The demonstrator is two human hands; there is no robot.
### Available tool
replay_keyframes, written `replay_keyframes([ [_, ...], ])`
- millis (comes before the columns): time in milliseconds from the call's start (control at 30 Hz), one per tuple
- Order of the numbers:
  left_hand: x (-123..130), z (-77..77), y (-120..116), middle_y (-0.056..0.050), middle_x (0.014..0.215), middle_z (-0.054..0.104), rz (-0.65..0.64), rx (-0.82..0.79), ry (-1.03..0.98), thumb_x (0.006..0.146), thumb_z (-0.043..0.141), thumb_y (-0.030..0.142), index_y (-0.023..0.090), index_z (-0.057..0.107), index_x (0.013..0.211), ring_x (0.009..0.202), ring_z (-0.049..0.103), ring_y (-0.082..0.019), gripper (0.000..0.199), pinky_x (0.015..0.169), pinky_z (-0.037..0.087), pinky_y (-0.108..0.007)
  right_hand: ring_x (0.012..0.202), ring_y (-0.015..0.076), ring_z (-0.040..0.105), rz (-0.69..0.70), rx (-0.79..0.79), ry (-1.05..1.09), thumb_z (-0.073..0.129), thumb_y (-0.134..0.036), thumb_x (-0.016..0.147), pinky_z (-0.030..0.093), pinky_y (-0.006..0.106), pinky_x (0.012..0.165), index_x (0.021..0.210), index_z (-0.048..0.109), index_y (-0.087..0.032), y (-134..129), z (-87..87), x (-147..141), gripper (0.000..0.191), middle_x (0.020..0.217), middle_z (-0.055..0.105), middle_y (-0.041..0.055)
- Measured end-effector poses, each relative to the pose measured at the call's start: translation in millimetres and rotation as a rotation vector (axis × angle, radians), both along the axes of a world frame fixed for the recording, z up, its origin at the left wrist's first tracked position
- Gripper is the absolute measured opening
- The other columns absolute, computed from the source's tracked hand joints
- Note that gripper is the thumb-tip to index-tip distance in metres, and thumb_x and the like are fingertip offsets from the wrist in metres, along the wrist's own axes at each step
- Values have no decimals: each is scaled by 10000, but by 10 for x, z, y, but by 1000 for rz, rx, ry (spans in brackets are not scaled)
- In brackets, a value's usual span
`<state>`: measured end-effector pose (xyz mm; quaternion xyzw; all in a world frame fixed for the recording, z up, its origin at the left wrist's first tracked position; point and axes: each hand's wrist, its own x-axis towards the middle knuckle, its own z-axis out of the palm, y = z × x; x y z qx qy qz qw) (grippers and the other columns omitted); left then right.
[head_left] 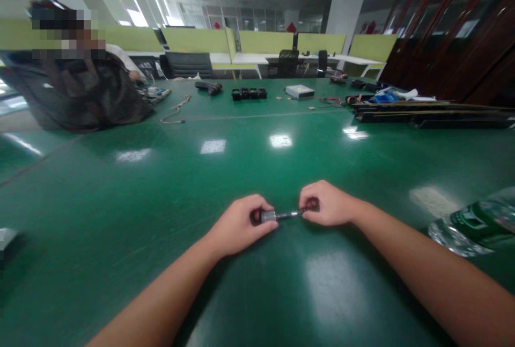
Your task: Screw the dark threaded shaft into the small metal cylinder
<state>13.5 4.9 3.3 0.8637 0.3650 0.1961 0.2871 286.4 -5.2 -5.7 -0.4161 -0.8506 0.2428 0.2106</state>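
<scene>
A: Finger state?

B: Left hand (245, 224): fingers closed around the grey, thicker end of a slim tool (287, 215). Right hand (330, 205): fingers closed on its thin right end; the exact contact is hidden.

A: Risks from here?

B: My judgement: the thin end could slip free if the hands pull or twist out of line, as little of it seems gripped. If dropped, the tool would probably roll on the glossy green worktop (161, 186). A wide swing of the right forearm could knock the bottle (477, 224) at the right.

A: Tool relative to fingers?

B: Spans the gap between the hands, left to right, bare shaft in the middle. Above the worktop's near part; cannot tell whether it touches.
</scene>
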Motion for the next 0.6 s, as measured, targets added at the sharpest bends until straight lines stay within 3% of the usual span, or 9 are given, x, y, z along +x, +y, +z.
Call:
replay_keyframes([
  [333,7,0,5,-9,806,640,-2,3,-4,834,701,355,186,685,907,723,581,-156,185,654,426,-257,648,135,591,11,79,51,692,-179,750,451,245,623,807,715,-161,-74,-11,-207,64,720,649,18],
  [500,6,12,2,-4,792,638,2,11,7,828,700,356,188,687,897,715,581,-156,182,651,422,-256,827,169,655,58,89,190,716,-133,716,513,290,797,1109,684,-175,-126,-14,-293,396,958,711,56],
  [600,4,6,4,-4,795,638,2,7,2,832,699,371,192,687,910,717,584,-158,195,650,425,-256,846,179,661,55,88,208,709,-125,718,521,307,817,1139,670,-179,-119,-29,-289,426,968,715,60],
])
